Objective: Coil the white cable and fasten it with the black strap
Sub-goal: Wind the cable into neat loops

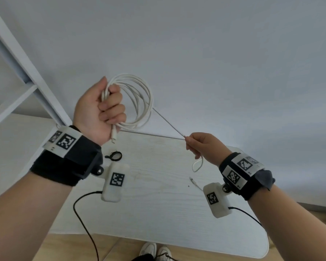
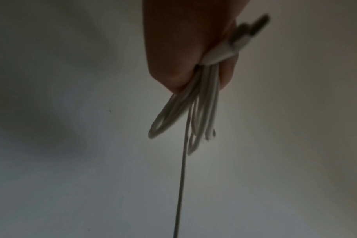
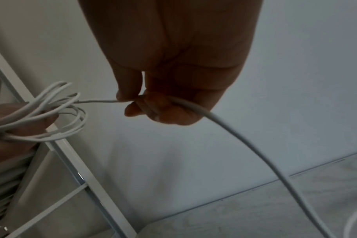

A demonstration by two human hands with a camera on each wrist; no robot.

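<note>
Left hand [image 1: 98, 112], centre left of the head view: fingers curled tight round several loops of the white cable [image 1: 139, 98], one connector protruding below the fist. Right hand [image 1: 203, 147], lower right: thumb and fingers pinching a taut straight run of the cable leading from the coil; the free tail hangs below it toward the table [image 1: 158, 204]. Black strap [image 1: 114, 155] lies on the table below the left hand, untouched.
</note>
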